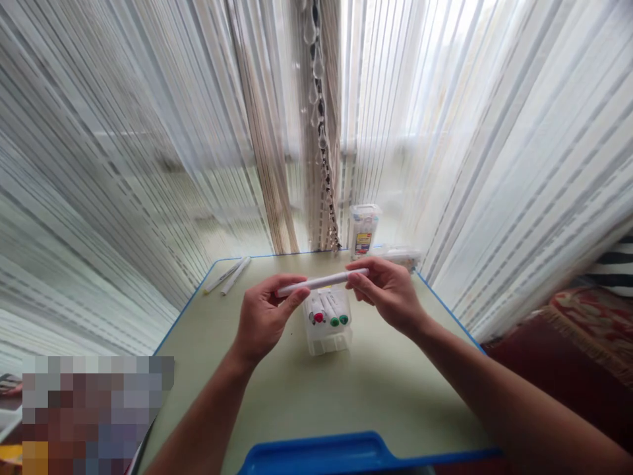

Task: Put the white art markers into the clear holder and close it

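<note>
A white marker (324, 282) is held level between my two hands, above a clear plastic box. My left hand (264, 316) pinches its left end between thumb and fingers. The other end is gripped by my right hand (388, 290). Below the marker stands the clear plastic box (329, 344), holding several white markers with coloured ends. Among them are a red-ended marker (318, 317) and a green-ended marker (335, 321). The upper part of the box is partly hidden by the held marker.
Two white pens (232, 277) lie at the table's back left. A clear lidded container (364, 231) with a label stands at the back, beside another transparent case (398, 256). The pale green table (297, 402) has a blue rim. String curtains (198, 132) hang behind it.
</note>
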A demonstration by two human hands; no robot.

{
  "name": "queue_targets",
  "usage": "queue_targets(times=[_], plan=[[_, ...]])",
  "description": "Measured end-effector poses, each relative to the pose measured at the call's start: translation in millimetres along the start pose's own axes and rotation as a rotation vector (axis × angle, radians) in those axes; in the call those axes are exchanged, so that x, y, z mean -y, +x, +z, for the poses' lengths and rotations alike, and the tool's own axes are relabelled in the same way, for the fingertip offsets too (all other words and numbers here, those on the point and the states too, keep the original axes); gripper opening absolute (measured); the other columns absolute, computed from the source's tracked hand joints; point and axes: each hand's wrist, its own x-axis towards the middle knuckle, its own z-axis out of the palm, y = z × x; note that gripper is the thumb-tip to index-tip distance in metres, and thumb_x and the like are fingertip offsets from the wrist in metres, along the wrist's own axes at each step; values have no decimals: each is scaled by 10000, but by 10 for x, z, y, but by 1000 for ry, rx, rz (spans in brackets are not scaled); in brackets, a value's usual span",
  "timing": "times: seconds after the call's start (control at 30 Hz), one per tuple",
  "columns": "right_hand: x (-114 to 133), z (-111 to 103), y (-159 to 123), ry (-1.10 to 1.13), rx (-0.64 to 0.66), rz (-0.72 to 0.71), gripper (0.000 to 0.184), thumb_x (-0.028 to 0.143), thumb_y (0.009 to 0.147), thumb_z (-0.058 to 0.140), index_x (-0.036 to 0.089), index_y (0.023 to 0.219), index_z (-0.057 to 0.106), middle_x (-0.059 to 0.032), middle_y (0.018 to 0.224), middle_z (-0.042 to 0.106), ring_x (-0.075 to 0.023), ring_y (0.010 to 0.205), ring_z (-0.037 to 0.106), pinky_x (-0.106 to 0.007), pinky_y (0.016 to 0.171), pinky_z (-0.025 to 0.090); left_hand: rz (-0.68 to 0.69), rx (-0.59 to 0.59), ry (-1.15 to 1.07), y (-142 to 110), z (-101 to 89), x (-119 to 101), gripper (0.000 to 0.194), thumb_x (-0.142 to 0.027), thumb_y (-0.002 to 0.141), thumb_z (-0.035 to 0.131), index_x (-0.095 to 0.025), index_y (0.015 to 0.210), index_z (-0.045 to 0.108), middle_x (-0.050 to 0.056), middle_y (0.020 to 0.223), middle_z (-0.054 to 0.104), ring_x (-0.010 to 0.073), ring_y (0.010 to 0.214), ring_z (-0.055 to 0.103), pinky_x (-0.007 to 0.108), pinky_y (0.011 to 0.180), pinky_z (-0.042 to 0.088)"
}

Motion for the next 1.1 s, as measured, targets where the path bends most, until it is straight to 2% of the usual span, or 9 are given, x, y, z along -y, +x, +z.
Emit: queue_targets(times=[0.07, 0.27, 0.4, 0.5, 0.67, 0.83, 1.1], plan=[[12, 1, -8, 19, -6, 24, 222, 327, 839, 809, 157, 959, 730, -39, 684, 735, -93, 478, 562, -198, 399, 394, 3, -38, -53, 1, -2, -11, 199, -280, 778, 839, -151, 922, 795, -6, 638, 662, 84, 544, 532, 183, 507, 430], [-27, -13, -4, 42, 6, 76, 280, 350, 852, 797, 159, 1049, 741, -24, 648, 723, -102, 470, 574, -196, 383, 421, 12, -74, -126, -7, -34, 2, 204, -308, 885, 728, -138, 992, 763, 27, 717, 697, 102, 574, 568, 217, 548, 473], [-48, 0, 8, 79, -6, 110, 268, 364, 828, 817, 151, 974, 746, -54, 729, 756, -115, 505, 620, -193, 374, 443, 6, -69, -80, -10, -43, -3, 206, -270, 881, 713, -127, 1024, 748, 9, 698, 659, 100, 589, 554, 213, 559, 470], [-36, 5, 7, 70, -1, 110, 265, 360, 820, 823, 143, 949, 741, -28, 646, 722, -103, 461, 592, -196, 378, 446, -12, -67, -58, -4, -36, -11, 222, -265, 866, 712, -124, 1036, 735, -3, 695, 637, 98, 588, 549, 208, 556, 466], [2, 10, -2, 44, -2, 99, 271, 347, 810, 832, 139, 956, 736, -2, 562, 685, -87, 413, 545, -197, 388, 439, -37, -66, 1, 6, -17, -21, 190, -288, 856, 710, -119, 940, 735, -16, 607, 601, 98, 544, 529, 202, 508, 424], [40, 32, -4, 36, -27, 136, 305, 319, 696, 915, 134, 866, 742, 16, 545, 657, -80, 413, 540, -179, 368, 417, -21, -48, 22, -2, -5, -38, 159, -280, 809, 763, -127, 841, 736, -23, 564, 589, 88, 508, 502, 192, 473, 387], [-12, 10, -6, 64, -41, 137, 260, 391, 794, 834, 144, 839, 765, -50, 665, 735, -120, 462, 611, -211, 364, 453, -63, -40, -116, -3, -1, -30, 177, -301, 865, 716, -127, 855, 749, 11, 632, 660, 114, 525, 576, 235, 523, 478]])
